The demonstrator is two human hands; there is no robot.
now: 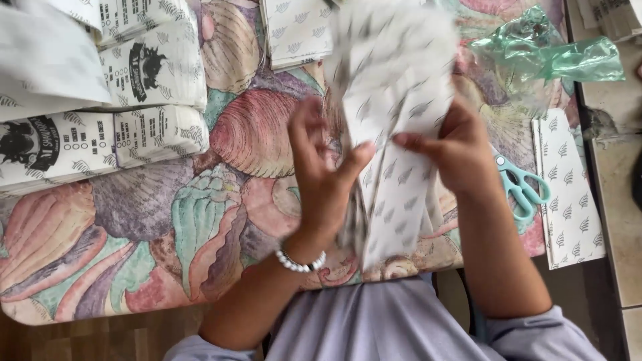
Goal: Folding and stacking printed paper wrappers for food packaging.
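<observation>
I hold a white paper bag point(394, 100) printed with small grey leaf marks upright over the table, blurred by motion. My left hand point(321, 174), with a bead bracelet on the wrist, grips its left edge with thumb and fingers. My right hand point(455, 144) pinches the right side, thumb across the front. The bag's lower end hangs down between my wrists.
A tablecloth point(167, 220) with a large seashell pattern covers the table. Stacks of printed white paper bags point(134, 100) lie at the left. Teal scissors point(525, 190) rest at the right beside a flat bag point(568, 194). Green plastic film point(548, 53) lies at the top right.
</observation>
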